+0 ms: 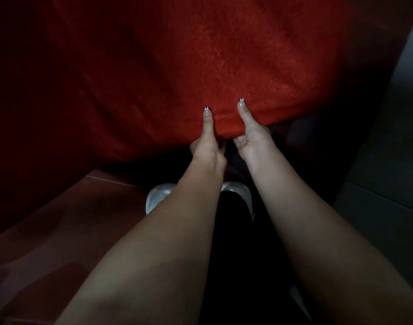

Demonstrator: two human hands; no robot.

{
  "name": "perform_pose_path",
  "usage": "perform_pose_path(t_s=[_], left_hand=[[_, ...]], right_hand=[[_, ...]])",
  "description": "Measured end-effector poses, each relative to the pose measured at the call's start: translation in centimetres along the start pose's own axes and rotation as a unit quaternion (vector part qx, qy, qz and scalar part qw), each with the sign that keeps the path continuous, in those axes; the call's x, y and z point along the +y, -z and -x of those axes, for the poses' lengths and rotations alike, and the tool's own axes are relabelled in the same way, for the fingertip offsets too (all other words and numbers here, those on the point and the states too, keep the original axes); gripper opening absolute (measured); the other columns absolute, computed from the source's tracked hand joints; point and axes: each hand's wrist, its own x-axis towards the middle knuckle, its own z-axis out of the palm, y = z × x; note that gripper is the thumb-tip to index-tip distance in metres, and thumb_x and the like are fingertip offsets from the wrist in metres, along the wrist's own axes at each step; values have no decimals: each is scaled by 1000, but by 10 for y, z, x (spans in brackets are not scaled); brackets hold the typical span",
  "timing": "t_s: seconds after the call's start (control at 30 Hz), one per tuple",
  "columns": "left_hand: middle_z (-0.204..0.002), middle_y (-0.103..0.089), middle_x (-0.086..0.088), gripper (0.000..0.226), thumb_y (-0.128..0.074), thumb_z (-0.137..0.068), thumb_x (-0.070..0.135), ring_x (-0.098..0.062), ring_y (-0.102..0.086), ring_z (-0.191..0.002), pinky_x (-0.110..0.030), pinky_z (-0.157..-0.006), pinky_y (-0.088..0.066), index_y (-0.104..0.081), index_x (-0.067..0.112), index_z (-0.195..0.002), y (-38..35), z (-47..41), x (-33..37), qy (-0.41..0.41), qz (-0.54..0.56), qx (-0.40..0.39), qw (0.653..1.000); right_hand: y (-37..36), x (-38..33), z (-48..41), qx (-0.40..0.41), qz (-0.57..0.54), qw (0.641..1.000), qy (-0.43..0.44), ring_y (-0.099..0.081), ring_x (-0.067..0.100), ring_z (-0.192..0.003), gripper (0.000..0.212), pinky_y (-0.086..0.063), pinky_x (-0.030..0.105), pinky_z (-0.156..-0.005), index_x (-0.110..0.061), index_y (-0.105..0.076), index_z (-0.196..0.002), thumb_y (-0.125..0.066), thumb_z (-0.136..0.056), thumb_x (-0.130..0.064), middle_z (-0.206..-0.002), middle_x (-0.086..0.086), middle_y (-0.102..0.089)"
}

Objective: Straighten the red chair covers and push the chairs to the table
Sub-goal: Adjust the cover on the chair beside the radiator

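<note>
A red patterned chair cover (224, 62) fills the upper part of the head view, hanging down in front of me. My left hand (207, 141) and my right hand (250, 134) both pinch its lower hem, close together. Each thumb lies flat on the outer face of the cloth, and the fingers are tucked under the edge, hidden. The chair beneath the cover is not visible, and no table shows.
The scene is dim. A second red cloth surface (60, 219) lies at the lower left. White shoes (158, 195) and dark trousers show below my forearms. Grey floor tiles (393, 160) run along the right side.
</note>
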Motion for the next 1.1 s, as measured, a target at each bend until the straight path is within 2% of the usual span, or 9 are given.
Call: perform_pose_path(t_s=[0.13,0.3,0.4,0.5,0.6,0.77,0.83,0.97,1.1], left_hand=[[-112,-62,-7,40,-71,-80,38,-21,-62,-89,-31,-76,-50,-52,11,-102,-2,10,5,12,-27,29,999],[-106,-61,-6,45,-70,-79,43,-16,-59,-96,-30,-77,-48,-51,12,-105,13,31,8,33,-50,44,997],[-85,-62,-2,35,-69,-81,43,-12,-60,-75,-28,-75,-49,-52,13,-87,24,45,10,30,-77,57,995],[-76,-60,0,34,-71,-79,43,-10,-59,-59,-22,-54,-52,-52,14,-79,23,65,13,8,-100,104,990],[-74,-60,0,35,-73,-77,43,-10,-59,-60,-21,-51,-52,-52,16,-74,17,88,17,-28,-117,141,983],[-71,-59,-3,37,-74,-77,42,-9,-58,-43,-15,-32,-41,-51,14,-70,11,130,34,-41,-139,155,977],[-73,-60,-3,39,-74,-76,45,-12,-60,-52,-15,-33,-41,-50,14,-71,11,145,42,-34,-151,155,976],[-84,-64,-3,42,-76,-72,47,-13,-60,-62,-18,-41,-44,-58,14,-88,7,180,58,-21,-162,146,976],[-99,-66,-8,61,-77,-70,47,-15,-61,-65,-15,-37,-41,-56,10,-113,-8,202,73,-27,-173,142,974]], right_hand=[[-3,-4,8,29,25,999,-8,-69,20,-90,28,-54,34,-88,-18,-62,-88,-81,-72,-30,-103,6,-70],[0,1,29,40,67,996,-52,-62,24,-108,61,-46,35,-101,-13,-58,-121,-82,-70,-37,-115,7,-66],[4,6,47,47,78,993,-69,-63,25,-107,61,-47,37,-100,-11,-58,-121,-82,-71,-37,-115,8,-66],[3,5,63,55,62,994,-66,-65,27,-101,52,-50,40,-95,-9,-61,-112,-83,-70,-31,-111,11,-67],[-2,-3,82,56,52,995,-64,-66,29,-97,45,-53,42,-90,-10,-63,-102,-84,-68,-30,-109,13,-67],[-12,-20,118,68,57,993,-79,-63,32,-104,63,-50,43,-94,-5,-62,-116,-86,-65,-32,-114,14,-65],[-17,-27,133,68,57,992,-92,-62,32,-106,66,-50,44,-95,-5,-61,-117,-87,-63,-34,-115,14,-64],[-23,-46,168,76,67,992,-82,-64,30,-101,62,-52,42,-92,-6,-62,-116,-85,-66,-34,-113,12,-65],[-32,-68,191,93,62,992,-57,-65,29,-99,60,-52,42,-91,-5,-63,-113,-86,-66,-34,-111,12,-66]])
